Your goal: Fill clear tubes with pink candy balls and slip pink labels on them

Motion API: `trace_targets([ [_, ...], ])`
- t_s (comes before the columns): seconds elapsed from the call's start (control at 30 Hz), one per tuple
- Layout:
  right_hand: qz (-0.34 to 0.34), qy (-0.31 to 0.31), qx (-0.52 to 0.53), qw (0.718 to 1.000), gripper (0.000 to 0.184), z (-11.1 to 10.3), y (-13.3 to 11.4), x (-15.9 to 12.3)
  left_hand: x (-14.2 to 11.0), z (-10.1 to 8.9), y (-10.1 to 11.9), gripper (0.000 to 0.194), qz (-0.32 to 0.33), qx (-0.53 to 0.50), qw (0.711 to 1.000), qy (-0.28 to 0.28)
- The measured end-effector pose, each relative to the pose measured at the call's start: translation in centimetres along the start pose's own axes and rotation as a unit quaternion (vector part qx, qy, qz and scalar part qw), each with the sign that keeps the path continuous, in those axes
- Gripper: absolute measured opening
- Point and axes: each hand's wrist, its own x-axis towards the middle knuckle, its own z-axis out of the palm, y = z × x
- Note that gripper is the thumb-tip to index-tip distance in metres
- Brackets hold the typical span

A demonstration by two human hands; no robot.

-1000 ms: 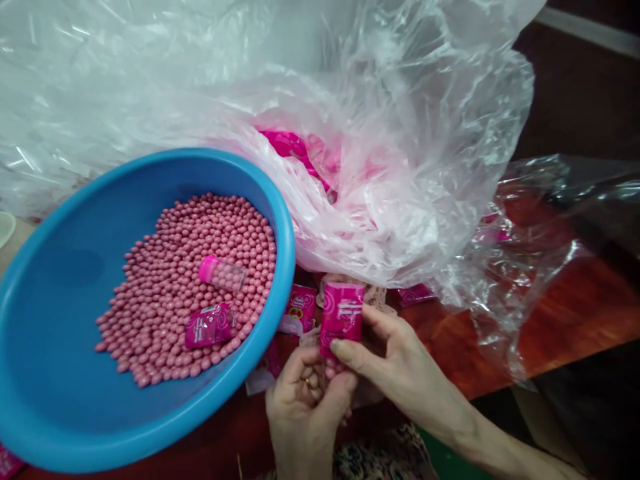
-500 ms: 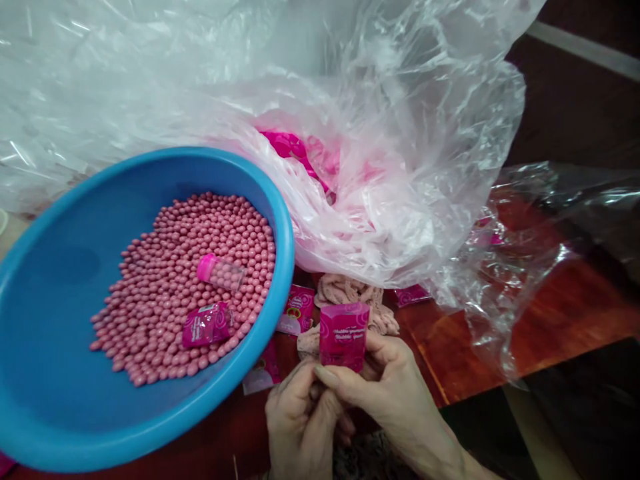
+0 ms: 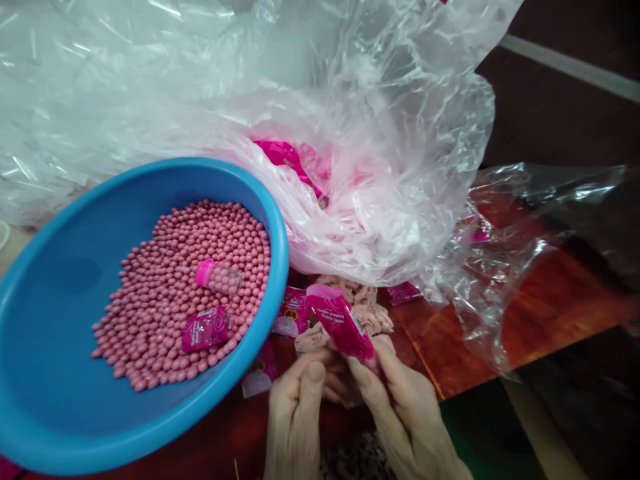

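Right hand (image 3: 405,417) fingers pinch tilted pink packet (image 3: 340,320) above worktop (image 3: 465,347); left hand (image 3: 295,417) fingers curled beneath, grip unclear; blue basin (image 3: 280,253) beside.

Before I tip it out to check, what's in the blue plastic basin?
The blue plastic basin holds a heap of round pink candies, a clear pink-capped tube and a pink packet; its floor under the heap is hidden.

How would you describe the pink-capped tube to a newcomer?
In the big blue basin at left, on the heap of pink balls, lies a small clear tube. Its bright pink cap sets it apart from the flat pink packet below it.
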Motion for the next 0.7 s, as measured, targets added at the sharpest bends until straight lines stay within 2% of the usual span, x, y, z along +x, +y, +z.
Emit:
trace_targets([
  [0.07, -0.099, 0.031, -0.111, 0.988, 0.035, -0.1, 0.6, -0.2, -0.3, 0.3, 0.2, 0.038, 0.083, -0.004, 0.994, 0.07],
  [0.1, -0.14, 0.047, -0.166, 0.975, 0.039, -0.1, 0.8, -0.3, -0.4, 0.5, 0.3, 0.043, 0.098, -0.032, 0.992, 0.076],
  [0.17, -0.194, 0.067, -0.245, 0.948, 0.042, 0.1, 1.2, -0.5, -0.3, 1.0, 0.5, 0.048, 0.077, -0.1, 0.991, 0.053],
  [0.2, -0.195, 0.066, -0.254, 0.945, 0.043, 0.2, 1.3, -0.7, -0.2, 1.2, 0.7, 0.047, 0.053, -0.127, 0.99, 0.038],
  [0.3, -0.122, 0.044, -0.178, 0.975, 0.051, 0.3, 1.3, -1.5, 0.2, 1.5, 1.1, 0.034, -0.013, -0.165, 0.986, 0.019],
  [0.37, -0.014, 0.037, -0.07, 0.997, 0.051, 0.3, 1.1, -1.9, 0.3, 1.5, 1.2, 0.031, -0.028, -0.175, 0.984, 0.004],
  [0.4, 0.051, 0.028, -0.005, 0.998, 0.048, 0.2, 0.9, -2.0, 0.3, 1.6, 1.1, 0.029, -0.028, -0.177, 0.984, 0.005],
  [0.47, 0.162, -0.003, 0.143, 0.976, 0.04, 0.1, 0.3, -2.0, 0.1, 1.7, 1.0, 0.024, -0.03, -0.177, 0.984, 0.008],
  [0.53, 0.227, -0.036, 0.258, 0.939, 0.031, 0.0, -0.3, -1.9, -0.1, 1.9, 0.8, 0.023, -0.041, -0.168, 0.985, -0.009],
  [0.6, 0.248, -0.056, 0.301, 0.919, 0.027, -0.1, -0.9, -1.9, -0.1, 2.0, 0.8, 0.024, -0.059, -0.156, 0.985, -0.04],
  [0.7, 0.248, -0.073, 0.275, 0.926, 0.029, -0.4, -1.5, -2.1, -0.1, 2.0, 1.1, 0.03, -0.08, -0.156, 0.984, -0.045],
])
